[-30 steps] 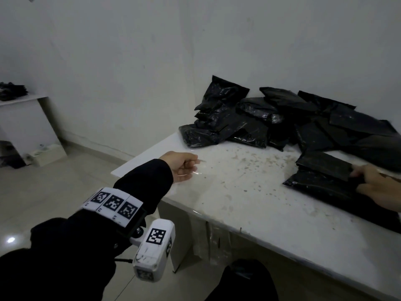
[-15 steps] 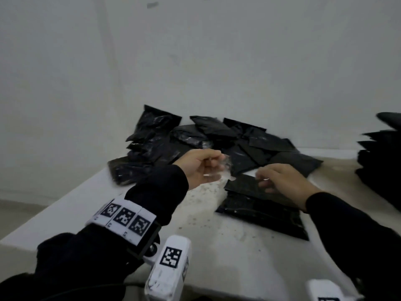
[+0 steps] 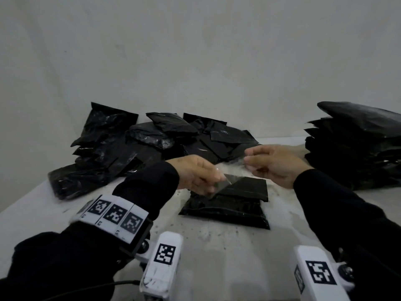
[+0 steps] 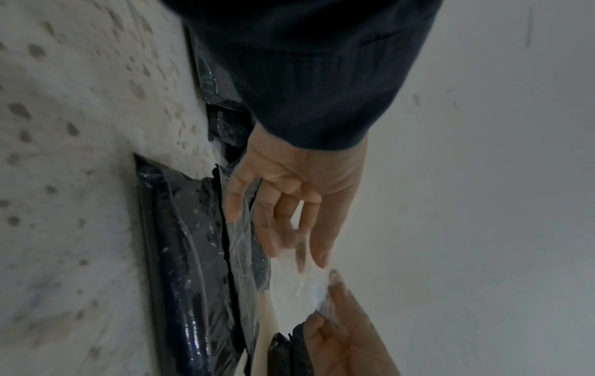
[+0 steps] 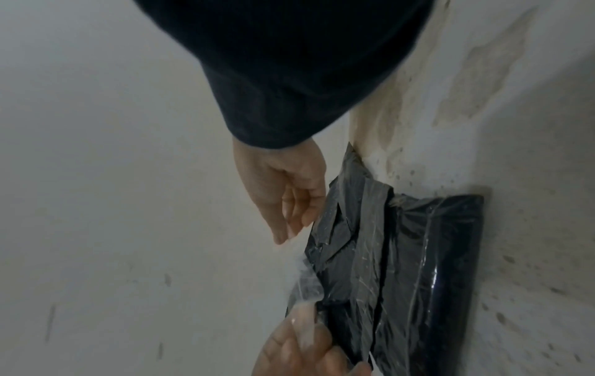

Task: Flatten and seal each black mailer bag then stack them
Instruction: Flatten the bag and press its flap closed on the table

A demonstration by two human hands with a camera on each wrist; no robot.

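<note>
A filled black mailer bag (image 3: 230, 205) lies flat on the white table (image 3: 217, 246) with its flap folded over the top. Just above its far edge, a strip of clear tape (image 3: 225, 181) is stretched between my hands. My left hand (image 3: 217, 181) pinches the strip's left end. My right hand (image 3: 249, 157) pinches the other end, slightly higher and farther back. In the left wrist view the tape (image 4: 309, 287) hangs beside the bag (image 4: 193, 254). The right wrist view shows the tape (image 5: 302, 279) at the flap edge of the bag (image 5: 402, 254).
A loose heap of crumpled black mailer bags (image 3: 134, 148) sits at the back left against the wall. A tall neat stack of flat black bags (image 3: 355, 148) stands at the right. The tabletop is speckled with dirt.
My left hand carried the tape from the table's left part to above the bag. My right hand left the bag and took the tape's other end. The view swung right.
</note>
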